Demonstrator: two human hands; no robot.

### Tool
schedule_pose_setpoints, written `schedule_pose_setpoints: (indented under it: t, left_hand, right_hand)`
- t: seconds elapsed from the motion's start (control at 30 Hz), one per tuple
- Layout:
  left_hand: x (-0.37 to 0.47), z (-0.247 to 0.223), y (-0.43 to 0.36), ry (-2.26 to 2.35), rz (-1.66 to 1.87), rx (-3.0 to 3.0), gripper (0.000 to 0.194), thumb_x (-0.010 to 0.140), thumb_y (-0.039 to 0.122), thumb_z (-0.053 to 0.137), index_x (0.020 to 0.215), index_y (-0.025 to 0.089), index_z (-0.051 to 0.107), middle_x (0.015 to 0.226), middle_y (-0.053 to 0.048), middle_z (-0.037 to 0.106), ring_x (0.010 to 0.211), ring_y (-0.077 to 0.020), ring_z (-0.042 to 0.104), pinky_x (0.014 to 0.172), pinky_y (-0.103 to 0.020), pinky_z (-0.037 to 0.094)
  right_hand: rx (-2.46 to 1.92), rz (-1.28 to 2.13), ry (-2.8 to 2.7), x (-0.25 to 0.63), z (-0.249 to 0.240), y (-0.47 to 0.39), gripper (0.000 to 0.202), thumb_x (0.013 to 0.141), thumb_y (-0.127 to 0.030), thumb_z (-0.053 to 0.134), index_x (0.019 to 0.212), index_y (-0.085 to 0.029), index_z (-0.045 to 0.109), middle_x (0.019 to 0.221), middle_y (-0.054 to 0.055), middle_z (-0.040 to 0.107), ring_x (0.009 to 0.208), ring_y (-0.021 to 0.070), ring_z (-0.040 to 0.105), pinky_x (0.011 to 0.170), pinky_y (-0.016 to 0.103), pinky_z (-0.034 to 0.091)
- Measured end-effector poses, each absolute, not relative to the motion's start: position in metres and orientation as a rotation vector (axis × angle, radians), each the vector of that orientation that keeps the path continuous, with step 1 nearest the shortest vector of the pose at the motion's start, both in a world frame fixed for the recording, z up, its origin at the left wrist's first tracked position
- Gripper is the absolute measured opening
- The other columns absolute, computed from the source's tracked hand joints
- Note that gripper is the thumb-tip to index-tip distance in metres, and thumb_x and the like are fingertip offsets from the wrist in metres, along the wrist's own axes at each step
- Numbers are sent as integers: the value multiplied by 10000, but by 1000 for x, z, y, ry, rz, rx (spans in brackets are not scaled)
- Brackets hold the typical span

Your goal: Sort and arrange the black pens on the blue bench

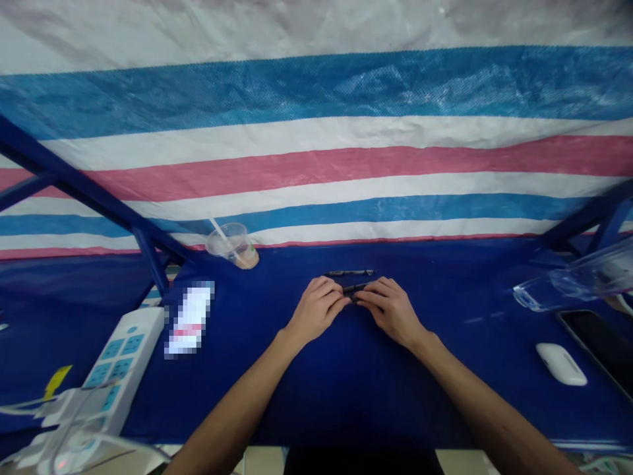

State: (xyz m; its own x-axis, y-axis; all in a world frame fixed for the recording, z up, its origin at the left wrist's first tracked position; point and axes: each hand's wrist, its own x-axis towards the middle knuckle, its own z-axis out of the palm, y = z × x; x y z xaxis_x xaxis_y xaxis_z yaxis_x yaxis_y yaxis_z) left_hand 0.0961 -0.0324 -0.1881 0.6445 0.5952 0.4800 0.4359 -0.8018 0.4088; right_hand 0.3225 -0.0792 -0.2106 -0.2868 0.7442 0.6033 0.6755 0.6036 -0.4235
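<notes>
Both hands meet near the middle of a dark blue table (346,389). My left hand (320,307) has its fingers closed around the left end of a dark pen-like piece (354,288). Facing it, my right hand (390,310) pinches the right side of small dark parts; how many pieces lie between the fingertips is too small to tell. Just beyond the fingers a black pen (350,272) with grey markings lies flat on the table, crosswise.
A tilted clear cup (232,244) with a straw, a bright pixelated phone (190,320) and a white power strip (121,363) with cables are at left. Right: clear plastic container (568,280), white earbud case (561,363), dark phone (598,346). Striped sheeting (346,161) hangs behind.
</notes>
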Motion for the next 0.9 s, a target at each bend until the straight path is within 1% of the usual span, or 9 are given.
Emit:
schedule_pose_setpoints:
  t: [0.17, 0.33, 0.47, 0.67, 0.77, 0.9]
  left_hand:
    - [94, -186, -30, 902, 1039, 2567, 148, 984, 339, 669, 969, 194, 691, 990, -48, 715, 955, -200, 611, 873, -377, 466]
    - [89, -185, -29, 998, 1098, 2530, 125, 972, 328, 687, 996, 206, 687, 1020, -54, 708, 968, -206, 613, 861, -376, 471]
    - [87, -184, -28, 1013, 1106, 2529, 138, 970, 349, 688, 992, 213, 695, 1010, -54, 711, 964, -210, 621, 860, -383, 479]
    - [92, -187, -30, 926, 1071, 2576, 142, 964, 348, 699, 997, 210, 699, 979, -46, 727, 961, -209, 616, 870, -392, 471]
    - [96, -189, -33, 855, 1030, 2590, 133, 970, 333, 692, 978, 200, 694, 958, -40, 733, 972, -209, 621, 897, -401, 473]
    - [99, -190, -37, 828, 967, 2581, 138, 982, 322, 674, 942, 191, 691, 915, -34, 731, 945, -202, 627, 892, -396, 481]
  right_hand:
    - [-1182, 53, -1991, 328, -207, -78, 213, 1025, -163, 557, 1072, -220, 757, 986, 68, 724, 852, 208, 581, 735, 367, 403]
    - [-1221, 25, -1920, 339, -203, -73, 189, 1015, -167, 581, 1063, -222, 755, 961, 64, 720, 841, 208, 580, 728, 368, 408]
    - [-1225, 7, -1928, 341, -204, -73, 187, 1016, -172, 581, 1059, -236, 752, 958, 63, 723, 835, 215, 586, 728, 377, 419]
    - [-1161, 129, -1921, 323, -207, -79, 131, 1005, -201, 624, 1112, -210, 699, 991, 68, 740, 874, 219, 632, 795, 385, 492]
    - [-1097, 217, -1930, 315, -207, -82, 80, 999, -178, 621, 1027, -211, 689, 957, 59, 741, 868, 211, 640, 812, 372, 521]
    - [-1092, 229, -1941, 312, -206, -85, 99, 994, -162, 610, 965, -220, 683, 922, 57, 734, 854, 215, 642, 802, 370, 532]
